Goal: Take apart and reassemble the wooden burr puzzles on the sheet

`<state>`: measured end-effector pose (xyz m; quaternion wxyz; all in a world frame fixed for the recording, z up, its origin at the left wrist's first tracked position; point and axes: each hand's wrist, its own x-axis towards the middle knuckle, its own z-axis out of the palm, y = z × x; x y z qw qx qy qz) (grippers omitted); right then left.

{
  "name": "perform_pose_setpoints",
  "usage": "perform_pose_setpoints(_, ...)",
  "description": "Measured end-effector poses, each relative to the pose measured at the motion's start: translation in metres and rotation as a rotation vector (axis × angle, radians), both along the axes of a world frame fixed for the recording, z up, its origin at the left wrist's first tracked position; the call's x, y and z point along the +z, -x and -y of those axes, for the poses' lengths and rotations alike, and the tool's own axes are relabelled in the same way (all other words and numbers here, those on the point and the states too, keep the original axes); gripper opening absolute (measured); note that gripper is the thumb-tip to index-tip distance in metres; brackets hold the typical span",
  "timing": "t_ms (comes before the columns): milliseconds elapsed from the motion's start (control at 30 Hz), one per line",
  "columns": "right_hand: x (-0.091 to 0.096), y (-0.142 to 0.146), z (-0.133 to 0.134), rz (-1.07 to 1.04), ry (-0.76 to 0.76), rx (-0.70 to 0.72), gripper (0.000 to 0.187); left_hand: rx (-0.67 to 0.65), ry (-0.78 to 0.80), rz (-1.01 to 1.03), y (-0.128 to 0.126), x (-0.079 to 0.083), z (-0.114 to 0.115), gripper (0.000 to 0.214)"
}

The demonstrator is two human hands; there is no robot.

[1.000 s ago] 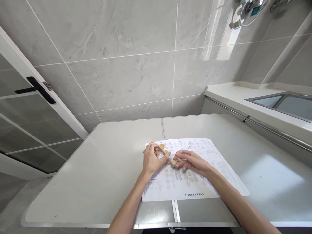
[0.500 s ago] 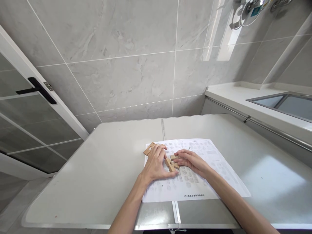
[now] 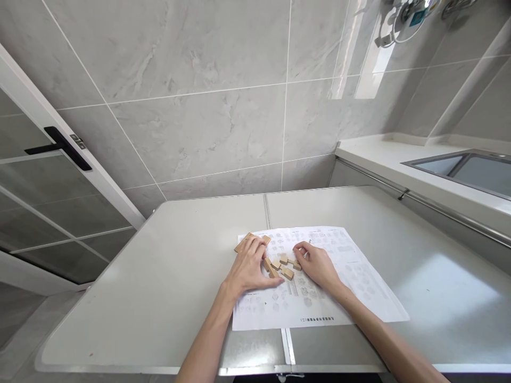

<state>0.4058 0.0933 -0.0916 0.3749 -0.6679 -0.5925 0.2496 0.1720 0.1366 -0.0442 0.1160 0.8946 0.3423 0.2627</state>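
Several small wooden puzzle blocks [image 3: 280,266] lie on a printed paper sheet [image 3: 327,298] on the grey table [image 3: 159,287]. My left hand [image 3: 250,267] rests palm down over the blocks at the sheet's left side, fingers spread, thumb touching one block. A longer wooden piece [image 3: 248,239] pokes out beyond its fingertips. My right hand [image 3: 316,263] lies just right of the blocks, fingers curled, fingertips touching a block.
A tiled wall rises behind the table. At the left stands a glass door with a black handle [image 3: 59,144]. At the right runs a white counter with a steel sink [image 3: 471,167]. The table's front edge [image 3: 255,368] is close to me.
The blocks that my hands held together a second ago now lie loose on the paper. Both hands have lowered onto the sheet, and my left hand has flattened.
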Motion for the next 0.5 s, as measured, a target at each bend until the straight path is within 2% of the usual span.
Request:
perform_pose_setpoints(67,0.002,0.002,0.002,-0.008,0.006,0.064,0.024,-0.032,0.01,0.003,-0.001,-0.002,0.0,0.054)
perform_pose_setpoints(200,0.01,0.008,0.006,-0.139,0.041,0.244,0.026,-0.055,0.054,0.041,-0.002,-0.005,0.0,0.084)
perform_pose_setpoints(233,0.013,0.009,0.008,-0.186,0.07,0.293,0.027,-0.047,0.064,0.056,-0.003,-0.006,0.0,0.085)
perform_pose_setpoints(300,0.019,0.01,0.012,-0.278,0.146,0.389,0.029,-0.002,0.071,0.106,-0.003,-0.007,-0.003,0.066)
perform_pose_setpoints(367,0.024,0.011,0.015,-0.355,0.222,0.495,0.029,0.093,0.065,0.192,-0.003,-0.009,-0.006,0.038)
perform_pose_setpoints(400,0.026,0.012,0.017,-0.39,0.256,0.556,0.027,0.153,0.063,0.243,-0.003,-0.01,-0.008,0.031)
perform_pose_setpoints(500,0.03,0.014,0.02,-0.463,0.321,0.698,0.023,0.325,0.078,0.386,0.0,-0.012,-0.013,0.034)
